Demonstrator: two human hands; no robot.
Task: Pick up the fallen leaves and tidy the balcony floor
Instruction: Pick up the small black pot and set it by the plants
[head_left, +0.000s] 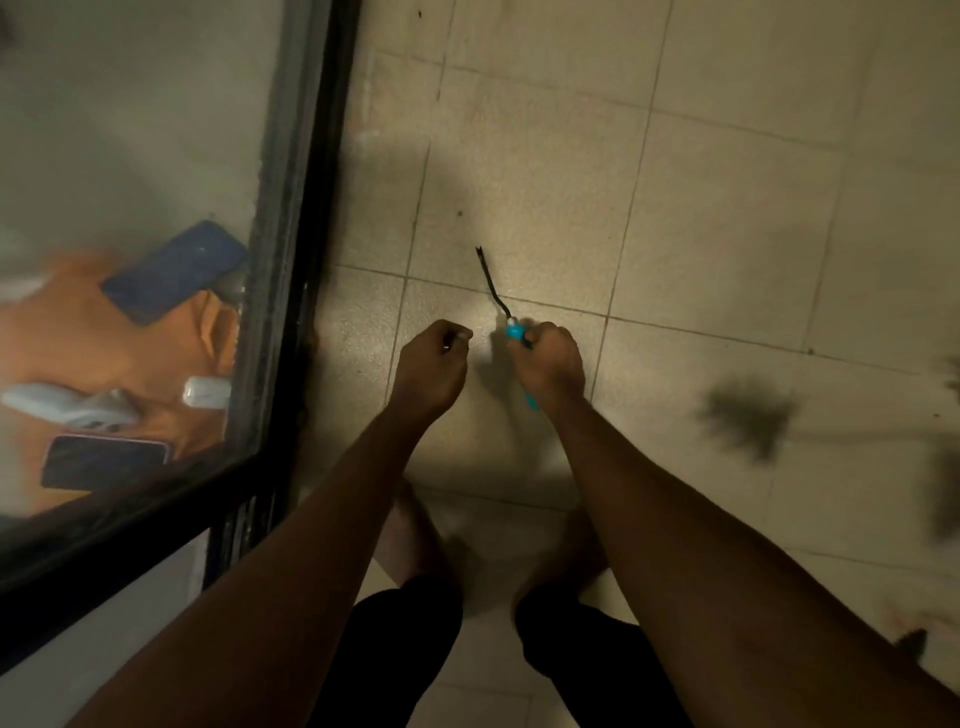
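Head-camera footage was aimed steeply down at a beige tiled floor (727, 218), over which two bare forearms were extended. The right hand (548, 358) was closed in a fist around the turquoise handle of a small tool (514, 332); the handle's tail was seen poking out below the fist at the wrist side, and a thin dark prong was carried up and away from the knuckles, its forked tip held over the tile just past a grout line. Whether that tip was touching the floor could not be told. The left hand (434, 364) was held just beside the gripping fist, level with it and apart from it, with its fingers curled shut; something small seemed to be pinched at the fingertips, but what it was could not be made out. A dark blurred patch (748, 415), possibly leaf litter or shadow, was seen on the tiles well to the right of the tool grip, with more dark smudges at the frame's right edge; no leaf could be identified with certainty. To the left of both hands a black door frame (311, 249) was seen, and behind its glass an orange surface with a blue phone (174, 270) and a dark phone (104, 460). Below the grip, bare feet and dark shorts (405, 639) were visible.
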